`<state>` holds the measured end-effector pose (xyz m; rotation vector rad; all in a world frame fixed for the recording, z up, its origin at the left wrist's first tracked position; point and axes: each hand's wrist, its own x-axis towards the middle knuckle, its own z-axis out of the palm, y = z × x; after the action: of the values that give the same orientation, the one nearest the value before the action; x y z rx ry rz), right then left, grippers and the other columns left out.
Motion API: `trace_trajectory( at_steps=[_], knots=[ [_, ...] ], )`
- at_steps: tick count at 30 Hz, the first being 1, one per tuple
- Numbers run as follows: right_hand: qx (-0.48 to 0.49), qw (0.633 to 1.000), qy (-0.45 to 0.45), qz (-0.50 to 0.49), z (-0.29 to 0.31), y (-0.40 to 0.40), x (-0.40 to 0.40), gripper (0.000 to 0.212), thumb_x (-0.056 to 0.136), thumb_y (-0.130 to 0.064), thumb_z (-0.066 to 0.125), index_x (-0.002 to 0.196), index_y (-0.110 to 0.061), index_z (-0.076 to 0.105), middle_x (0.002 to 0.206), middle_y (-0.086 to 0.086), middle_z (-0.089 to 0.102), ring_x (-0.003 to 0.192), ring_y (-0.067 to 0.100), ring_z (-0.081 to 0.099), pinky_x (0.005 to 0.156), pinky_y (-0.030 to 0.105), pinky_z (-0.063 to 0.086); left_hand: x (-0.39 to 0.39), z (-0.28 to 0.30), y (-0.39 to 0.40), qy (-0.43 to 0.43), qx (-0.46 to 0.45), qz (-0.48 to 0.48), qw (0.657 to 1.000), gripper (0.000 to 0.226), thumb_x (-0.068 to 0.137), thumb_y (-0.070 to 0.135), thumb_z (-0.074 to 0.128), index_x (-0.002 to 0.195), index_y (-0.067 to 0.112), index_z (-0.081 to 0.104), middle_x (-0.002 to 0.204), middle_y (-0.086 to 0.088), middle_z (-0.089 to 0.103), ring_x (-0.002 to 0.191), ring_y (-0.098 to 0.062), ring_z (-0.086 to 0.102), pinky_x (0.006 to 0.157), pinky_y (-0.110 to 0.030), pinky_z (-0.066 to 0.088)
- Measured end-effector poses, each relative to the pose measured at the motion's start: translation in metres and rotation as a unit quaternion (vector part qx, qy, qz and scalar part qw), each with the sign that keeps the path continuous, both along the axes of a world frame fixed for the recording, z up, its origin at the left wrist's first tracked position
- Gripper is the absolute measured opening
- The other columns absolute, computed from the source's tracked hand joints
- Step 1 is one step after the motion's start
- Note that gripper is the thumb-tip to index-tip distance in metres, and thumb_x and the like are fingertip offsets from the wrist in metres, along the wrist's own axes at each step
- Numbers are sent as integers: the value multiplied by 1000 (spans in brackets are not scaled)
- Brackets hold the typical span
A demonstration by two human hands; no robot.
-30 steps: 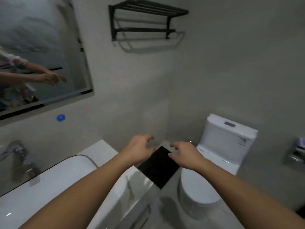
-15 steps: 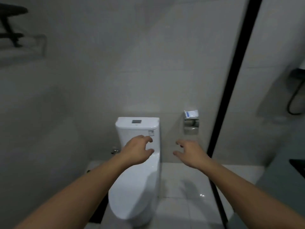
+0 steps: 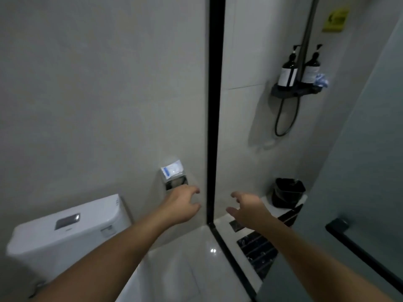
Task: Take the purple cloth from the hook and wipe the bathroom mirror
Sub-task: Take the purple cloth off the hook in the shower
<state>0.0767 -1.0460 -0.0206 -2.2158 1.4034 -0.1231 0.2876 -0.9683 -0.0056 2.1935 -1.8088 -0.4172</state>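
No purple cloth, hook or mirror shows in the head view. My left hand (image 3: 182, 203) is stretched forward, fingers apart and empty, just below the toilet paper holder (image 3: 174, 178) on the grey wall. My right hand (image 3: 248, 207) reaches forward beside it, fingers spread and empty, past the black vertical frame (image 3: 214, 105) of the shower partition. The two hands are about a hand's width apart with the frame between them.
A white toilet tank (image 3: 65, 232) sits at lower left. Inside the shower, a black shelf (image 3: 294, 91) holds two dark pump bottles, with a hose below. A black bin (image 3: 287, 196) stands in the corner. A glass door with a black handle (image 3: 357, 249) is at right.
The view has swung right, from the mirror and sink past the toilet to the shower partition. Both hands stay held out in front, empty.
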Motion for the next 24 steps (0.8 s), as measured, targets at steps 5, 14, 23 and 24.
trace_trajectory(
  at_steps=[5, 14, 23, 24],
  knots=[
    [-6, 997, 11, -70, 1, -74, 19, 63, 97, -45, 60, 150, -16, 43, 142, 10, 57, 123, 27, 58, 98, 34, 47, 17, -9, -111, 27, 11, -80, 996, 49, 86, 39, 61, 132, 23, 58, 132, -5, 62, 121, -22, 57, 99, -29, 44],
    [0, 987, 22, -161, -25, -209, 21, 63, 96, -44, 62, 149, -15, 45, 140, 11, 59, 127, 28, 55, 101, 38, 50, 27, -28, -286, 25, 38, -157, 987, 53, 87, 43, 59, 136, 22, 55, 137, -5, 58, 125, -21, 54, 101, -27, 42],
    [42, 969, -18, -244, -48, -336, 22, 63, 94, -46, 62, 147, -16, 47, 136, 10, 61, 124, 28, 58, 96, 38, 51, 8, -31, -431, 2, 67, -185, 981, 49, 86, 43, 62, 131, 23, 59, 131, -6, 64, 122, -23, 58, 98, -28, 44],
    [44, 967, -19, -251, -48, -346, 19, 62, 94, -45, 62, 147, -16, 48, 137, 10, 61, 125, 28, 57, 98, 38, 51, 3, -33, -446, 3, 71, -196, 978, 49, 86, 42, 62, 130, 22, 59, 130, -7, 64, 121, -24, 58, 98, -28, 44]
  ],
)
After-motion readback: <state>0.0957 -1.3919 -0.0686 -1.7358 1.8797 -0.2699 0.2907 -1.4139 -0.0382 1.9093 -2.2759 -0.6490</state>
